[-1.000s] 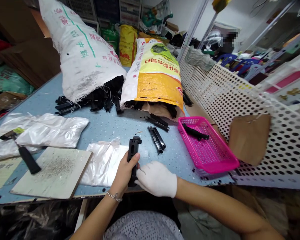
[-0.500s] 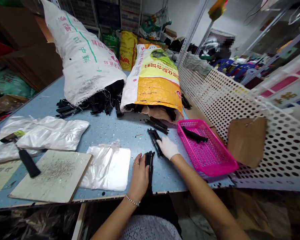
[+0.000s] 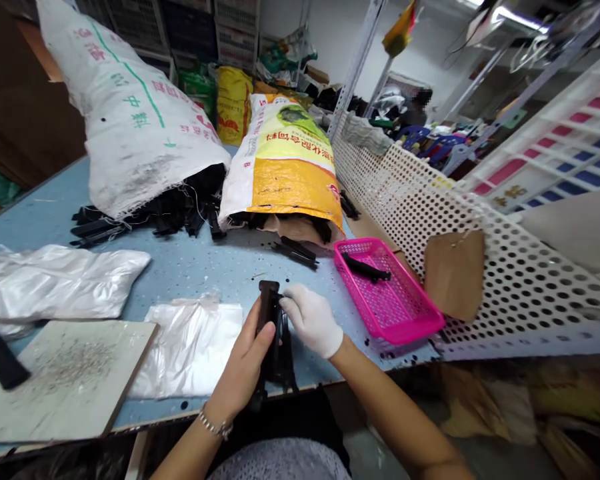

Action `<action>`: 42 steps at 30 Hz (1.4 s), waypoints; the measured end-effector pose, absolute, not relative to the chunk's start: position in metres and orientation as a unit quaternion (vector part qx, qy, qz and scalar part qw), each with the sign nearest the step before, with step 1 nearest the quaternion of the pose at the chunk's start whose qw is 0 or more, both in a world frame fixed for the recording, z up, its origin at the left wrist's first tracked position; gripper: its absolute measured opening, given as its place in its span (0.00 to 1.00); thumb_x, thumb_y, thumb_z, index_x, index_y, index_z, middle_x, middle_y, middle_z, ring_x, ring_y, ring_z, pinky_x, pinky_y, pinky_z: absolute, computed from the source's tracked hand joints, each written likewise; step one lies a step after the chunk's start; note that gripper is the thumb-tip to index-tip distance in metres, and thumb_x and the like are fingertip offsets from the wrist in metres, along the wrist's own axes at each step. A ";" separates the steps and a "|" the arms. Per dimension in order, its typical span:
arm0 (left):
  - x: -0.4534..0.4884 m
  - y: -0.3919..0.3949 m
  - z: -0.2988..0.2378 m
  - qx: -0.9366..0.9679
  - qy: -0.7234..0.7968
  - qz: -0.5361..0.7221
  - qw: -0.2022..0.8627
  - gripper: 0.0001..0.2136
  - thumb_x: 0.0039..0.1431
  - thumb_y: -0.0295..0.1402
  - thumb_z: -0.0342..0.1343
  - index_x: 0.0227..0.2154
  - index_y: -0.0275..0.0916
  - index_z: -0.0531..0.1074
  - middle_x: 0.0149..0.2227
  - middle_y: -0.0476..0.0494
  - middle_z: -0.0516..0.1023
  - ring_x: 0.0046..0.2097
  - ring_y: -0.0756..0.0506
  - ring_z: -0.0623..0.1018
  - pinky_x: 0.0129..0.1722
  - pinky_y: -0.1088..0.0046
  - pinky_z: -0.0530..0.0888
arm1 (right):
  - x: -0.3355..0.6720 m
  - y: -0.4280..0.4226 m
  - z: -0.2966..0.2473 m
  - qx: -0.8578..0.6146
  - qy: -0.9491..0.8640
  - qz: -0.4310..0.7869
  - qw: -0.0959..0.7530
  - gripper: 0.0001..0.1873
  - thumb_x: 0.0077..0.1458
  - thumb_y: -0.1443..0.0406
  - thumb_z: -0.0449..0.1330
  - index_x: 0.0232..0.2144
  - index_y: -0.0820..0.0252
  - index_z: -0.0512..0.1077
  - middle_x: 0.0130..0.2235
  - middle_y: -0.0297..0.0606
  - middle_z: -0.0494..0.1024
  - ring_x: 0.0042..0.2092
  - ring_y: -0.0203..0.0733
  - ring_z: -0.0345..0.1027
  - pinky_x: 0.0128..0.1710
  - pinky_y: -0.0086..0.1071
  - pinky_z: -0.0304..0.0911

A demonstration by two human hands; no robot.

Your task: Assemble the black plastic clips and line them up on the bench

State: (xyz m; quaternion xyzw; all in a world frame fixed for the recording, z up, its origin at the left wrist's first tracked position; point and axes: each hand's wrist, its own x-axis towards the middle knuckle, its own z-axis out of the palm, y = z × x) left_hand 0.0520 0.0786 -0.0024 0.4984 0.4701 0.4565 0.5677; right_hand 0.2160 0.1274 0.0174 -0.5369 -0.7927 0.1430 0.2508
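My left hand (image 3: pixel 243 367), bare and with a bracelet at the wrist, is wrapped round a long black plastic part (image 3: pixel 269 291), which it holds tilted up near the table's front edge. In a white glove, my right hand (image 3: pixel 313 321) pinches at the upper right side of that part; the fingertips are partly hidden against the black. Beneath and beside it, more black plastic strips (image 3: pixel 286 363) lie on the blue table (image 3: pixel 195 263). To the right is a pink basket (image 3: pixel 405 333) with one black part (image 3: pixel 365 268) inside it.
A white sack (image 3: pixel 145 133) and a yellow-orange sack (image 3: pixel 293 180) spill black parts at the back. Plastic bags (image 3: pixel 190 353), a speckled board (image 3: pixel 75 380) and a black-handled tool (image 3: pixel 0 357) lie left. A perforated white panel (image 3: pixel 520 280) borders the right; a person (image 3: pixel 417 110) sits beyond.
My left hand has lifted a black part off the table. My right hand has moved from the strips farther back to this part. The view has shifted right.
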 end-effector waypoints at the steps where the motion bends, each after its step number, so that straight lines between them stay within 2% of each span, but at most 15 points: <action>1: 0.052 0.076 -0.004 0.513 0.470 0.457 0.554 0.28 0.66 0.45 0.49 0.67 0.46 0.54 0.69 0.44 0.56 0.70 0.39 0.52 0.69 0.57 0.48 | 0.215 0.131 0.018 -0.531 -0.802 0.141 0.233 0.17 0.68 0.56 0.46 0.33 0.57 0.68 0.34 0.38 0.73 0.36 0.42 0.68 0.38 0.33 0.60; 5: 0.050 0.075 -0.012 0.541 0.493 0.475 0.489 0.28 0.67 0.44 0.49 0.67 0.46 0.54 0.69 0.44 0.55 0.70 0.40 0.53 0.69 0.58 0.46 | 0.207 0.135 0.014 -0.533 -0.753 0.287 0.258 0.22 0.70 0.55 0.41 0.30 0.57 0.66 0.27 0.33 0.69 0.29 0.38 0.64 0.32 0.31 0.59; 8: 0.043 0.083 -0.013 0.506 0.510 0.493 0.492 0.26 0.67 0.46 0.48 0.65 0.45 0.59 0.67 0.44 0.60 0.69 0.40 0.57 0.68 0.60 0.50 | 0.202 0.121 0.010 -0.504 -0.727 0.402 0.236 0.27 0.70 0.53 0.34 0.32 0.58 0.66 0.22 0.29 0.64 0.24 0.36 0.60 0.27 0.29 0.57; 11: 0.038 0.088 -0.011 0.457 0.529 0.505 0.506 0.24 0.65 0.48 0.48 0.60 0.44 0.64 0.61 0.42 0.69 0.64 0.37 0.65 0.63 0.60 0.61 | 0.198 0.093 0.003 -0.438 -0.829 0.317 0.143 0.23 0.68 0.51 0.44 0.32 0.59 0.68 0.28 0.35 0.71 0.30 0.38 0.66 0.31 0.30 0.58; 14: 0.037 0.089 -0.016 0.422 0.538 0.518 0.514 0.26 0.64 0.49 0.51 0.61 0.44 0.62 0.56 0.39 0.71 0.56 0.37 0.72 0.54 0.61 0.70 | 0.191 0.068 -0.009 -0.467 -0.856 0.211 0.070 0.19 0.68 0.55 0.47 0.34 0.60 0.70 0.32 0.40 0.75 0.32 0.41 0.69 0.32 0.31 0.56; 18: 0.037 0.091 -0.046 0.392 0.573 0.521 0.497 0.28 0.63 0.49 0.51 0.61 0.41 0.59 0.52 0.38 0.72 0.54 0.37 0.73 0.53 0.59 0.71 | 0.192 0.092 -0.022 -0.510 -0.809 0.284 0.069 0.17 0.68 0.55 0.50 0.35 0.57 0.72 0.31 0.34 0.77 0.32 0.39 0.71 0.32 0.28 0.58; 21: 0.043 0.090 -0.079 0.438 0.608 0.489 0.447 0.22 0.65 0.46 0.48 0.56 0.38 0.65 0.55 0.35 0.70 0.60 0.36 0.68 0.62 0.52 0.62 | 0.209 0.159 -0.019 -0.588 -0.749 0.276 0.130 0.13 0.67 0.58 0.51 0.40 0.57 0.74 0.42 0.39 0.78 0.44 0.42 0.71 0.45 0.30 0.61; 23: 0.055 0.087 -0.099 0.479 0.618 0.473 0.406 0.20 0.66 0.43 0.46 0.55 0.37 0.66 0.62 0.32 0.64 0.65 0.35 0.62 0.66 0.50 0.56 | 0.224 0.211 -0.014 -0.637 -0.715 0.234 0.167 0.16 0.67 0.64 0.48 0.52 0.64 0.68 0.56 0.52 0.69 0.58 0.50 0.61 0.56 0.39 0.54; 26: 0.076 0.081 -0.115 0.519 0.614 0.467 0.368 0.22 0.67 0.38 0.44 0.60 0.34 0.62 0.69 0.30 0.48 0.70 0.36 0.51 0.67 0.51 0.53 | 0.244 0.265 -0.008 -0.672 -0.677 0.226 0.196 0.27 0.58 0.68 0.57 0.59 0.69 0.61 0.61 0.63 0.60 0.64 0.60 0.50 0.60 0.49 0.47; 29: 0.079 0.081 -0.110 0.534 0.597 0.461 0.382 0.25 0.68 0.39 0.44 0.64 0.36 0.57 0.70 0.31 0.45 0.71 0.37 0.48 0.68 0.50 0.51 | 0.255 0.273 -0.005 -0.674 -0.652 0.269 0.219 0.31 0.55 0.66 0.61 0.58 0.71 0.61 0.57 0.64 0.65 0.60 0.62 0.57 0.56 0.50 0.55; 32: 0.065 0.091 -0.086 0.499 0.566 0.485 0.443 0.27 0.67 0.44 0.47 0.65 0.42 0.56 0.70 0.36 0.52 0.70 0.39 0.53 0.69 0.52 0.50 | 0.251 0.237 -0.009 -0.637 -0.643 0.352 0.237 0.26 0.62 0.55 0.52 0.56 0.68 0.64 0.48 0.56 0.73 0.47 0.52 0.71 0.42 0.40 0.67; 35: 0.049 0.104 -0.055 0.458 0.453 0.516 0.565 0.31 0.65 0.51 0.49 0.66 0.45 0.54 0.67 0.37 0.60 0.67 0.38 0.60 0.66 0.55 0.57 | 0.235 0.175 -0.020 -0.522 -0.636 0.524 0.220 0.38 0.64 0.41 0.36 0.51 0.63 0.69 0.36 0.45 0.77 0.29 0.40 0.72 0.24 0.29 0.64; 36: 0.045 0.107 -0.045 0.454 0.399 0.508 0.613 0.32 0.64 0.53 0.48 0.66 0.44 0.55 0.64 0.35 0.64 0.66 0.37 0.63 0.64 0.55 0.60 | 0.229 0.155 -0.023 -0.421 -0.597 0.651 0.206 0.43 0.60 0.36 0.35 0.50 0.64 0.69 0.33 0.44 0.76 0.26 0.39 0.70 0.20 0.27 0.60; 39: 0.042 0.107 -0.022 0.431 0.287 0.483 0.706 0.31 0.63 0.55 0.48 0.62 0.40 0.61 0.53 0.33 0.75 0.56 0.36 0.74 0.55 0.57 0.70 | 0.218 0.115 -0.024 -0.283 -0.510 0.797 0.154 0.44 0.55 0.32 0.41 0.43 0.65 0.71 0.30 0.41 0.75 0.25 0.38 0.69 0.22 0.28 0.62; 42: 0.039 0.099 -0.012 0.407 0.330 0.512 0.680 0.23 0.64 0.47 0.54 0.56 0.41 0.63 0.41 0.42 0.77 0.40 0.44 0.78 0.43 0.67 0.74 | 0.222 0.110 -0.007 -0.382 -0.600 0.666 0.224 0.33 0.62 0.40 0.46 0.37 0.63 0.72 0.30 0.39 0.74 0.30 0.38 0.69 0.30 0.31 0.64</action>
